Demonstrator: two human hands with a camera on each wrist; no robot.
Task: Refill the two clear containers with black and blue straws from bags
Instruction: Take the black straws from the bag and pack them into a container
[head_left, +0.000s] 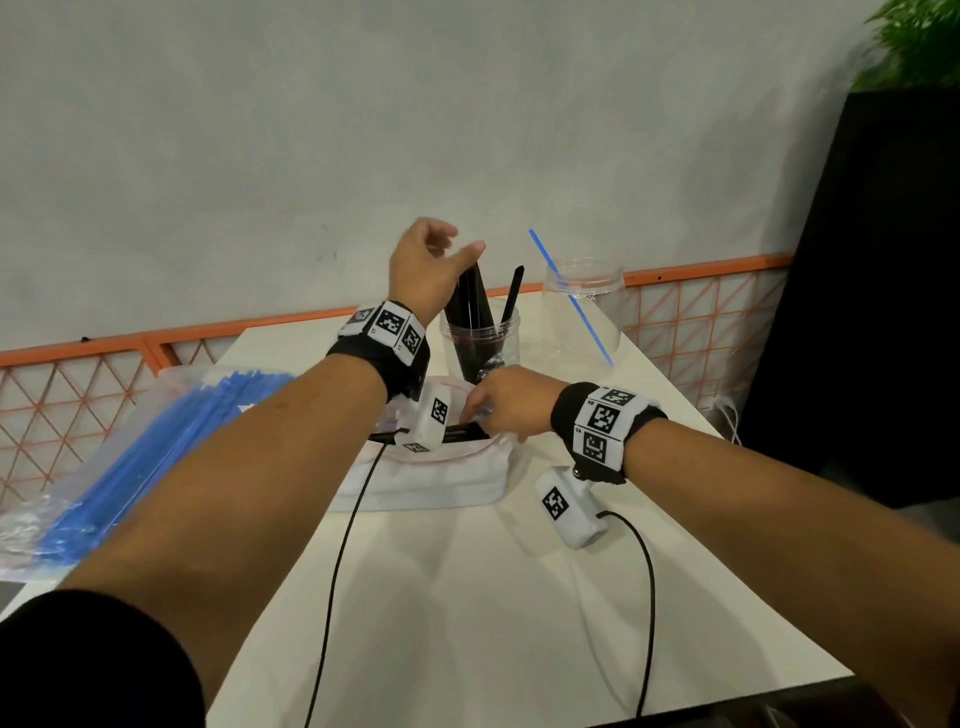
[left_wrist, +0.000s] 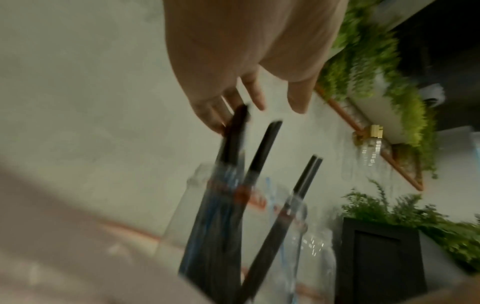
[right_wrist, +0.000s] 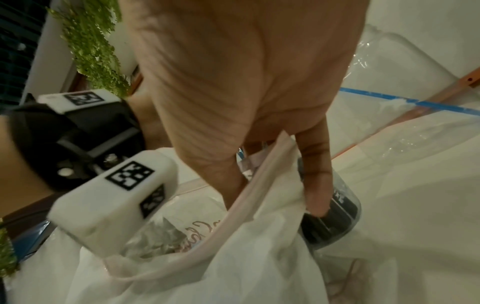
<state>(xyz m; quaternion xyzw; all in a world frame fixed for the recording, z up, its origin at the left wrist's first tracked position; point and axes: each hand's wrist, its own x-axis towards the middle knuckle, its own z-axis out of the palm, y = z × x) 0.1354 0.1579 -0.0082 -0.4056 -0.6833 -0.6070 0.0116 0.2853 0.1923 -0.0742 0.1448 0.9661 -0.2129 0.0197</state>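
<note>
A clear container (head_left: 480, 338) on the white table holds several black straws (head_left: 472, 301). My left hand (head_left: 460, 241) hovers over it with straight fingers; in the left wrist view one finger (left_wrist: 215, 123) touches the top of a black straw (left_wrist: 235, 139). Beside it to the right, a second clear container (head_left: 582, 312) holds one blue straw (head_left: 571, 301). My right hand (head_left: 488, 415) grips the zip rim of the clear bag (head_left: 431, 473), where a few black straws (head_left: 467, 430) lie. In the right wrist view that rim (right_wrist: 259, 185) runs between my fingers.
A bag of blue straws (head_left: 130, 441) lies at the table's left edge. An orange mesh fence (head_left: 78, 395) runs behind the table (head_left: 467, 597). A black cabinet (head_left: 872, 312) stands at the right. Black cables (head_left: 337, 571) trail across the table.
</note>
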